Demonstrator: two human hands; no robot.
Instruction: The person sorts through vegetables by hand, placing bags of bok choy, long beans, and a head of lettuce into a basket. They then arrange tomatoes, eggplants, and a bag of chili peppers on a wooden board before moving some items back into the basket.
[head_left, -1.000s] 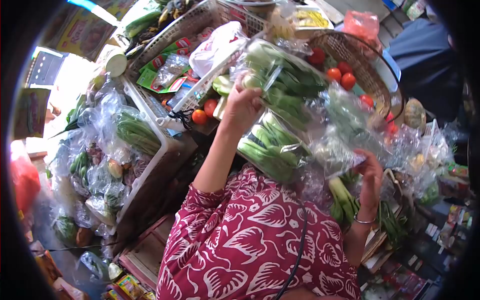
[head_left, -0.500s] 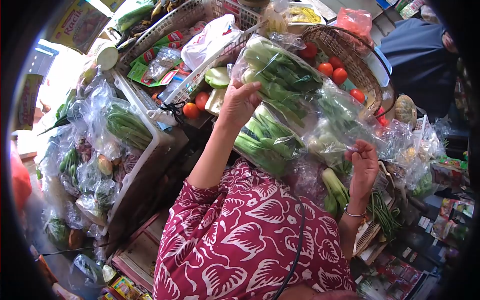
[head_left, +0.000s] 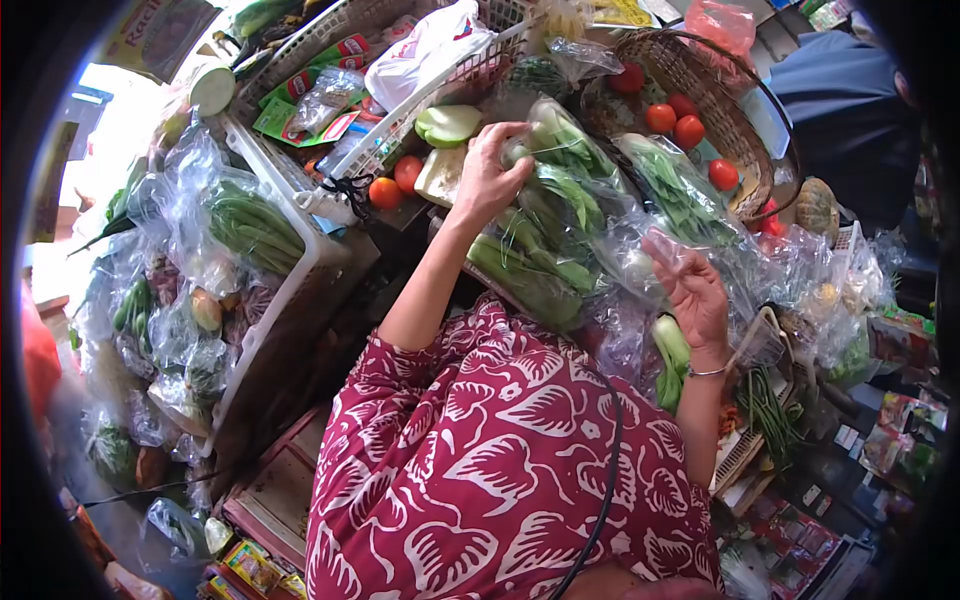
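Observation:
My left hand (head_left: 492, 172) is closed on the upper left end of a clear bag of green leafy vegetables (head_left: 570, 185), near the middle of the view. My right hand (head_left: 692, 295) is raised at the bag's lower right, fingers bent around thin clear plastic. Under the bag lie more bagged greens (head_left: 530, 270). Another bag of greens (head_left: 675, 180) rests to the right, beside the wicker basket (head_left: 770, 110) with tomatoes. A pale green stalk vegetable (head_left: 670, 350) shows just left of my right wrist.
At the left stands a white crate (head_left: 290, 330) of bagged vegetables. A second crate (head_left: 400, 135) holds packets and a white bag (head_left: 428, 55). Two tomatoes (head_left: 385, 193) and a cut green vegetable (head_left: 447, 125) lie near my left hand. A person in dark clothes (head_left: 845, 120) is at the upper right.
The held bag has come down and tilted, and its greens look narrower. My left hand has moved slightly up, my right hand left. A separate bag of greens now shows beside the basket.

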